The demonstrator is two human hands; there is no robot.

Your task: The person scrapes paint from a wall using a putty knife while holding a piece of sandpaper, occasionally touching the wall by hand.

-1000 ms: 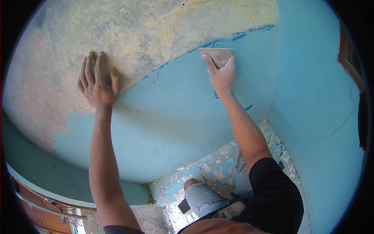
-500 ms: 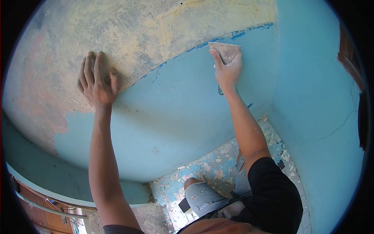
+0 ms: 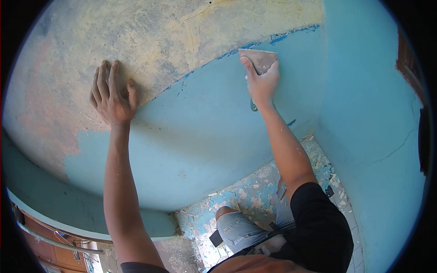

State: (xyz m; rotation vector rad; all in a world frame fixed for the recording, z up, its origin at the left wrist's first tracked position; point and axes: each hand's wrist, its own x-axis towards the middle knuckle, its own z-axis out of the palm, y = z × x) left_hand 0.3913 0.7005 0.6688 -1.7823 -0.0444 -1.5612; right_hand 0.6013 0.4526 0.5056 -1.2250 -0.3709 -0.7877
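While the left hand (image 3: 116, 102) rests on the bare, mottled patch (image 3: 159, 41) of the wall, its fingers loosely spread and the thumb out to one side, the right hand (image 3: 263, 86) has the scraper (image 3: 263, 61) firmly in its grip. Those right fingers are closed around it, the thumb lying up against the left part of the blade and another finger pressing near the right side. So the broad blade sticks out above the fingertips, wide edge uppermost, and down by the wrist the dark handle end (image 3: 254, 106) pokes out.

Look at the blade's upper left corner: it's right at the ragged dark blue line (image 3: 291, 34), where the bare patch meets the light blue paint (image 3: 191, 132). Whether the whole edge touches the wall, I can't tell. The left hand is well apart from the tool, over to its left and a bit lower. Below, paint flakes (image 3: 246, 195) litter the floor beside the person's ripped jeans (image 3: 241, 230).
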